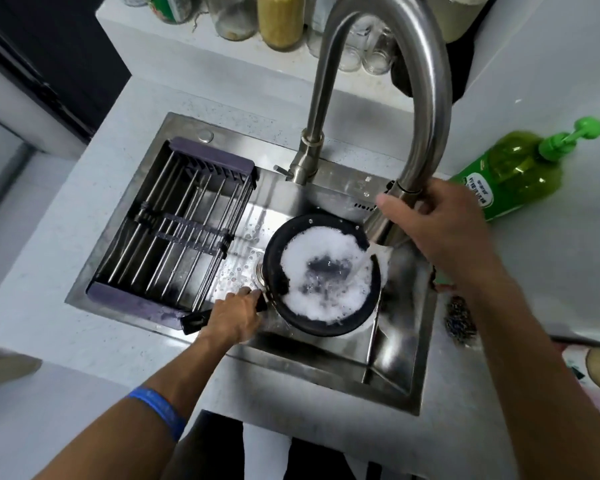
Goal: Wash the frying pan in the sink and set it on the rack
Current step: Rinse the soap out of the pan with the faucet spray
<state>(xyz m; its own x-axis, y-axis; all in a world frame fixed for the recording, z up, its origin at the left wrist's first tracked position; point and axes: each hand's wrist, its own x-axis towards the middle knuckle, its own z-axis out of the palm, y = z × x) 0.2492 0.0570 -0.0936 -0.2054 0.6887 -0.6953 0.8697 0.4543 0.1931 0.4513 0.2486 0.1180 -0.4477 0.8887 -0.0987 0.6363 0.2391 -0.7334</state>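
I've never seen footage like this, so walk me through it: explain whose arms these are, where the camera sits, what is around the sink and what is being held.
There is no machine here. A person wears a camera on the head, so this one picture looks down at their own two arms.

The left hand grips the handle of a black frying pan, which is full of white foam and sits in the steel sink. The right hand holds the end of the tall curved tap, and water runs from it into the pan.

A drying rack of metal bars spans the sink's left part and holds nothing. A green soap bottle lies on the counter to the right. Jars stand on the shelf behind.
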